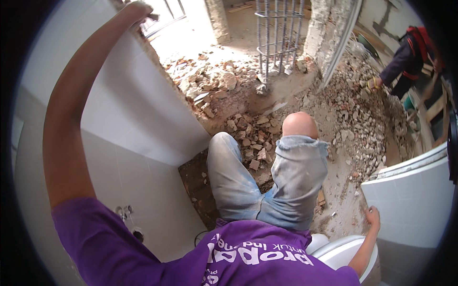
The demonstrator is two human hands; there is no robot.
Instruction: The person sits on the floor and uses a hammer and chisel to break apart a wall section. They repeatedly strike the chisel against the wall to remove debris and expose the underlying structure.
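Note:
My left arm is stretched up along the white tiled wall (129, 109) on the left. At its end, my left hand (138, 10) is closed near the wall's broken upper edge, with a small dark bit showing by the fingers; what it holds is unclear. Low on the right, my right hand (373, 217) has its fingers curled at the edge of a white tiled partition (410, 200). My knees, in torn faded jeans (300, 167), are bent in front of me above the rubble.
A white toilet (346, 255) sits beside my right arm. Broken masonry (253, 138) covers the floor ahead, around an upright rebar cage (279, 33). A metal tap (125, 212) juts from the left wall. At far right another person (405, 62) bends over rubble and boards.

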